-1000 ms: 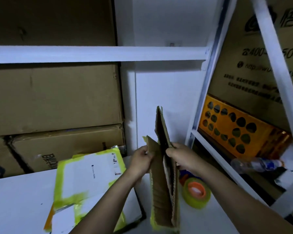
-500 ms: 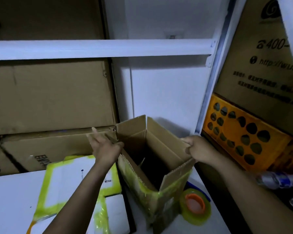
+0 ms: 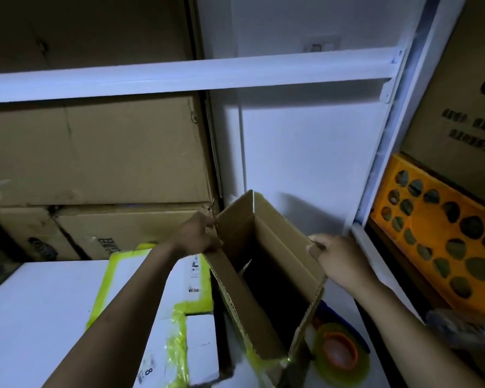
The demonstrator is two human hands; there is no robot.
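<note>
Two grips on the cardboard box [image 3: 277, 247], lower centre of frame on the desk [image 3: 53, 298]: left grip [image 3: 196, 238] pinches a flap, right grip [image 3: 340, 257] curls over the wall edge. It's probably light and bendy, so he's better off holding it near the corners.

Dim storage corner: a white wall [image 3: 305, 149] behind a white metal shelf beam [image 3: 179, 77] — stacked brown cartons [image 3: 95, 152] fill the left, an orange perforated crate [image 3: 431, 219] sits right, a white tabletop [image 3: 39, 303] lies below.

One wide-angle camera, worn on the person's head, looks forward and slightly down. It sits close above the cardboard box [image 3: 286, 247] on the white worktop [image 3: 48, 303] and faces the shelf [image 3: 179, 77].
</note>
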